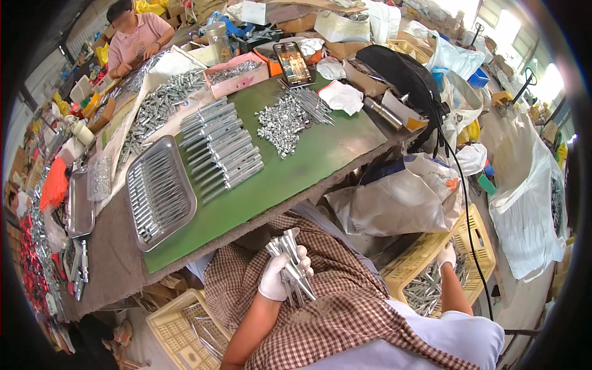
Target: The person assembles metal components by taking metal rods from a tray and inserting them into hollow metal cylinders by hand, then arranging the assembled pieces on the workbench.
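Observation:
My left hand (279,275), in a white glove, grips a bundle of long metal bolts (290,259) above my lap, which is covered by a brown checked apron (345,296). My right hand (446,254), also gloved, reaches down into a yellow plastic crate (419,259) holding more metal bolts at my right side; whether its fingers grip anything is hidden. On the green table (290,172) in front lie a neat row of assembled bolts (222,151) and a metal tray (160,191) filled with bolts.
A pile of small silvery parts (280,123) and a phone (293,61) lie further back on the table. A pink box of parts (237,74) stands beyond. Another person (139,37) sits at the far left. A second yellow crate (185,327) sits under the table's left. Bags crowd the right.

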`<state>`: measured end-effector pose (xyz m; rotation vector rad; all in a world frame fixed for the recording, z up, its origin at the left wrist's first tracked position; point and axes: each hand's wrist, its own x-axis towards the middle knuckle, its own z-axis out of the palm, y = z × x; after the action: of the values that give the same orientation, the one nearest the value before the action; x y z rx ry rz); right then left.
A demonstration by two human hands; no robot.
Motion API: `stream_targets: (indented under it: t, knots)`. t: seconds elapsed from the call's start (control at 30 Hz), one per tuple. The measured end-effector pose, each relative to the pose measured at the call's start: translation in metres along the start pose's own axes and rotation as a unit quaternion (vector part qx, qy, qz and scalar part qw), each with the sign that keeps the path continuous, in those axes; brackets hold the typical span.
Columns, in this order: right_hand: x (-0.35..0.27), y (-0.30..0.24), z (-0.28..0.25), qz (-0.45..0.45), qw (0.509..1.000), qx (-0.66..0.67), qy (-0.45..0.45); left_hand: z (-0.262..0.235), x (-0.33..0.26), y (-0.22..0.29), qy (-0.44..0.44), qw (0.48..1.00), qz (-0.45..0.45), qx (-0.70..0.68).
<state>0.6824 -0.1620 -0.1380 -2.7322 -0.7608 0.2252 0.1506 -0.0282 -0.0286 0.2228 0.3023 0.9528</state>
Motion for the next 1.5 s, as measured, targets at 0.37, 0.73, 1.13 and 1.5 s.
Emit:
stream_targets:
  t: [0.37, 0.73, 1.13, 1.5]
  knots:
    - [0.007, -0.018, -0.03, -0.286, 0.864, -0.266, -0.318, 0.006, -0.001, -0.003, 0.032, 0.999, -0.014, 0.015]
    - [-0.215, -0.35, -0.129, -0.788, 0.564, 0.202, -0.145, -0.003, -0.001, -0.007, 0.001, 1.0, -0.013, 0.005]
    - [-0.292, -0.387, -0.067, -0.791, 0.329, 0.304, -0.417, -0.01, -0.027, 0.001, -0.017, 0.986, 0.153, -0.062]
    - [-0.232, -0.429, -0.11, -0.69, 0.551, 0.396, -0.252, 0.101, 0.033, 0.045, 0.114, 0.876, 0.309, 0.352]
